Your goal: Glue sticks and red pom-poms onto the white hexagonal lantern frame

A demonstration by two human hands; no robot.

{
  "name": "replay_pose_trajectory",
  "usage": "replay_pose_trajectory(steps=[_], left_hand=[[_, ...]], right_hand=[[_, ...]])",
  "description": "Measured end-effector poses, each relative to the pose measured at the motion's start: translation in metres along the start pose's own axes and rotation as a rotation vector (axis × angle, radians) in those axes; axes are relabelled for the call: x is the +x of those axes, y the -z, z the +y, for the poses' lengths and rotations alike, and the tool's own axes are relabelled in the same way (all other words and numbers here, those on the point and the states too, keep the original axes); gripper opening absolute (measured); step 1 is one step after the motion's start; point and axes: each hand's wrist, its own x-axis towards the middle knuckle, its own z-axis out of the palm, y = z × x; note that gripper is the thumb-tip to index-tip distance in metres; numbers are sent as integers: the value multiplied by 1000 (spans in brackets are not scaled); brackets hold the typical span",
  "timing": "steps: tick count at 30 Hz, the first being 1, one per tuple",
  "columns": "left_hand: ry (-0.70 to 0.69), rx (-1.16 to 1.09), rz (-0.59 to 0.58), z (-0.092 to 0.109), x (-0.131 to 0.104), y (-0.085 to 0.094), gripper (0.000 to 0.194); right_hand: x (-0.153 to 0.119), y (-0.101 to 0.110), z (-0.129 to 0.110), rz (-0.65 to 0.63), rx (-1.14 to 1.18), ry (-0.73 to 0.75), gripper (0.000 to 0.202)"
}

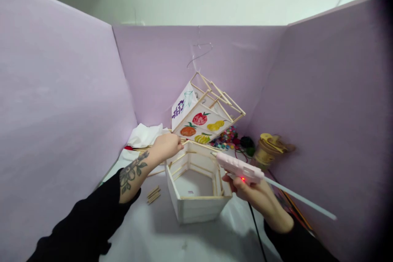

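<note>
My right hand (248,190) is wrapped round a pale pink hot glue gun (239,166) with a red light lit and a long clear glue stick (302,197) poking from its back. The gun's nozzle points left, over the right part of a white many-sided lantern frame (201,208) with wooden sticks along its edges. My left hand (168,146) is closed at the frame's far left rim; what its fingers pinch, if anything, is hidden. Behind it, a lantern with painted fruit panels (199,125) hangs tilted from a wire hook (199,55).
Short wooden sticks (153,194) lie left of the frame. White cloth or paper (147,134) is at the back left, colourful pompoms (229,134) and a yellowish bundle (268,149) at the back right. A black cord (257,229) runs down from the gun. Lilac walls (61,90) enclose three sides.
</note>
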Motion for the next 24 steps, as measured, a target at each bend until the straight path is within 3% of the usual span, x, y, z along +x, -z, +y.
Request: replay_pose_trajectory(steps=[10,15,17,21,24], left_hand=[[-11,14,34,0,1,-6,30],[-15,26,49,-1,-5,3,31],[-29,35,66,1,-8,9,31],[-52,84,18,9,-5,14,32],[-43,129,-56,17,1,14,28]], right_hand=[[6,-7,-1,62,-6,27,66],[2,1,-3,84,41,56,64],[-1,9,0,204,143,89,56],[-9,21,12,560,451,95,42],[-13,19,27,617,539,39,43]])
